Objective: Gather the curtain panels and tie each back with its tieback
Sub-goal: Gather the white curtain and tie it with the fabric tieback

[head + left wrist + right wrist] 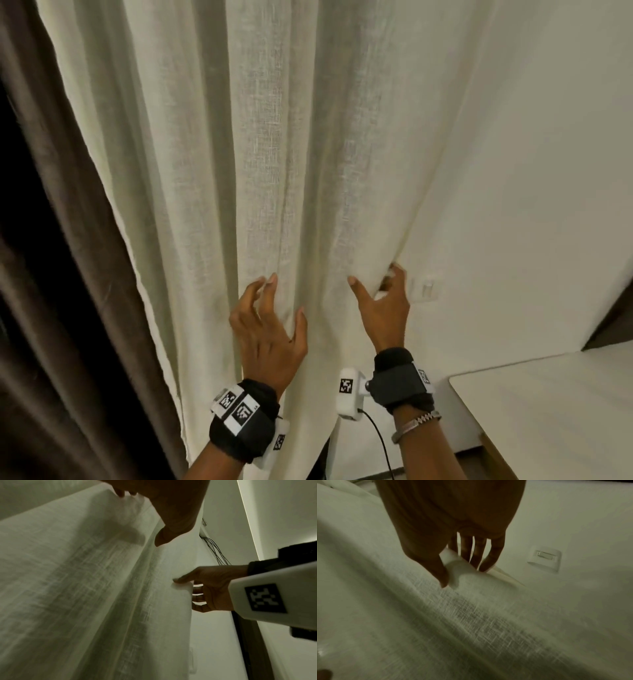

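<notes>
Gathering has only begun: the cream sheer curtain panel (239, 171) hangs spread across the centre, no tieback shows, and nothing is tied. The right hand (387, 305) at five o'clock hooks its fingers (489, 555) behind the panel's right edge, thumb in front, holding it. The left hand (270, 329) at six o'clock has its fingers spread and bent against the folds, gripping nothing. Counted: one sheer panel, one brown curtain (51, 274) at nine o'clock, one wall switch (424, 287), two hands.
</notes>
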Available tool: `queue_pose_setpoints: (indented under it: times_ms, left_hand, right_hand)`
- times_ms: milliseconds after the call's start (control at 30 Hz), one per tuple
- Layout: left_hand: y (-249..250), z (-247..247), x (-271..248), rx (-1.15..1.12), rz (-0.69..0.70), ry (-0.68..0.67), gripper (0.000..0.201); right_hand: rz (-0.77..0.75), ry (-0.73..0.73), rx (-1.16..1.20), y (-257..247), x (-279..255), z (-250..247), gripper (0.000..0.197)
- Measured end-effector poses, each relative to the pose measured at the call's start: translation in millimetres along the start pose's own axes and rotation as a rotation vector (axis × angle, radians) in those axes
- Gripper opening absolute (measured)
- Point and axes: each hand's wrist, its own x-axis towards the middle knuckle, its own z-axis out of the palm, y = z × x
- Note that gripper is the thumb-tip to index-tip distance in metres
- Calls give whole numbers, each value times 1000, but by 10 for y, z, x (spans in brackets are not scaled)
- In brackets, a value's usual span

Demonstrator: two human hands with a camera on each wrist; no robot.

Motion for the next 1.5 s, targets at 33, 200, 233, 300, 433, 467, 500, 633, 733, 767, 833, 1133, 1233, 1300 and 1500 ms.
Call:
queue_pose_setpoints:
  times_ms: [33,200,233,300,433,467,500,633,733,767,833,1133,1233,1300,1500]
  left_hand:
    - [11,22,25,26,-32,19,83]
    - [-59,53,37,-36,-425,162,87]
    - [-50,43,20,-68,-496,176,89]
    - [15,-13,-24,-166,-592,130,85]
    - [128,-54,-151,-183,-547,44,47]
    - [144,-42,-178,-180,-524,21,38]
    - [176,-25,-200,-195,-497,-20,29]
    - [311,22,-190,-167,-299,-183,13]
    - [317,46,-160,-167,-289,-288,25]
    - [317,40,-167,-159,-276,-319,25]
    - [345,28,-214,-133,-238,-348,19]
    - [293,-288,-154,130,-244,78,37]
    - [83,-481,-13,210,-536,409,63]
    - [-75,-552,-18,182,-594,375,67]
    - [44,-444,-165,76,-321,260,11]
  right_hand:
    - [-10,-62,-22,18,-7,-1,33]
    - [-42,-187,127,218,-246,-181,15]
    - [-2,-210,165,254,-274,-187,16]
    - [37,-294,185,309,-274,-133,25]
    - [-26,-447,199,279,-147,-105,35]
    - [-34,-517,206,265,-133,-102,34]
    - [-51,-581,194,243,-132,-94,32]
    - [-146,-625,185,167,-165,-29,28]
    - [-149,-571,239,157,-159,8,29]
    - [-124,-577,274,129,-171,11,27]
    - [-88,-634,334,36,-224,-2,27]
    - [-112,-459,200,42,-203,121,25]
    - [-105,-485,147,9,-231,154,50]
    - [-96,-509,142,-40,-305,199,55]
    - [-97,-548,177,-146,-523,269,53]
